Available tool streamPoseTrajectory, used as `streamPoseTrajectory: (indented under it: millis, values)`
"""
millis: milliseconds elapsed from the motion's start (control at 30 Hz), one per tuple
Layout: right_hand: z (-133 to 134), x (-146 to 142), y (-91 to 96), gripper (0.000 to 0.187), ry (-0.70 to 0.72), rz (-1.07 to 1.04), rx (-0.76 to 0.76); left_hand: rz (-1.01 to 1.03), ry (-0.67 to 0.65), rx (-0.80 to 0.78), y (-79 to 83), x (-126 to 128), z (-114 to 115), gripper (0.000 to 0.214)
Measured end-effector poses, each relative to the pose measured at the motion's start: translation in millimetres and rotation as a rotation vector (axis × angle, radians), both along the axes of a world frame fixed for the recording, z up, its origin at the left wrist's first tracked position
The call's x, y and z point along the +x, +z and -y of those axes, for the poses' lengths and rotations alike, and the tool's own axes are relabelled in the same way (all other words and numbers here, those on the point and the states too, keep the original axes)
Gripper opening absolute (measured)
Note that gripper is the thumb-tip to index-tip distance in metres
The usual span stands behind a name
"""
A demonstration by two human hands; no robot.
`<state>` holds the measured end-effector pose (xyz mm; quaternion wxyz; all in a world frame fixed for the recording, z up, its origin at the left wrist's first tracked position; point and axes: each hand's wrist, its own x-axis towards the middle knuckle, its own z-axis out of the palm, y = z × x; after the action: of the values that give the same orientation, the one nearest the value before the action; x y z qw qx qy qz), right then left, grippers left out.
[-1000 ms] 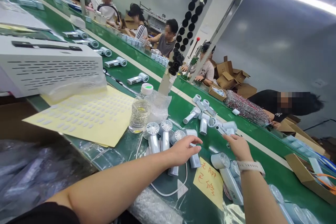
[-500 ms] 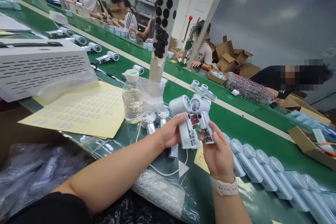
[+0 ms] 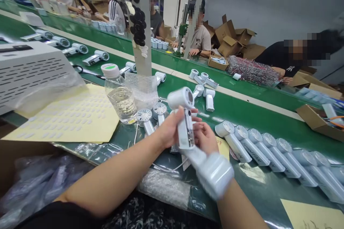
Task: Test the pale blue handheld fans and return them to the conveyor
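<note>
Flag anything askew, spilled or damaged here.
Mildly odd: the loose fans mid-belt lie at mixed angles, unlike the neat row of fans at right. The held fan in the left hand has dark parts showing along its handle; can't tell if that's damage. No spill visible.

Right of the bottle, the lower fan is blurred; which hand grips it cannot be determined. The left hand is partly hidden behind the upper fan. Left of the bottle, the vented box runs out of frame; far right, a yellow note is cut off below, writing illegible.
</note>
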<state>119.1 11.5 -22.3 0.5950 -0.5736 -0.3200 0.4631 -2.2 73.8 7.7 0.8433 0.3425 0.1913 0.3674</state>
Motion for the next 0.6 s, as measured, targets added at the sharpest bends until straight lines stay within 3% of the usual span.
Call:
streamPoseTrajectory:
  millis: [133,233,300,400,500,600]
  values:
    - [1,-13,-7.3,0.023,0.071,-0.03,-0.084,-0.22,0.128,0.065,-10.3,11,11,0.082]
    - [2,-18,-11.3,0.02,0.097,-0.004,-0.082,-0.265,0.119,0.11,-14.2,13,13,0.076]
    - [4,-14,-9.9,0.017,0.111,0.109,-0.039,-0.26,0.099,0.103,-14.5,12,11,0.072]
    - [10,2,2.6,0.025,0.19,0.472,-0.048,-0.26,0.071,0.077,-13.8,11,8,0.071]
    - [22,24,23.6,0.028,0.504,0.747,-0.174,-0.267,0.058,0.019,-11.5,10,5,0.071]
    - [36,33,39.6,0.032,0.913,0.802,-0.148,-0.245,0.059,0.007,-7.2,8,3,0.068]
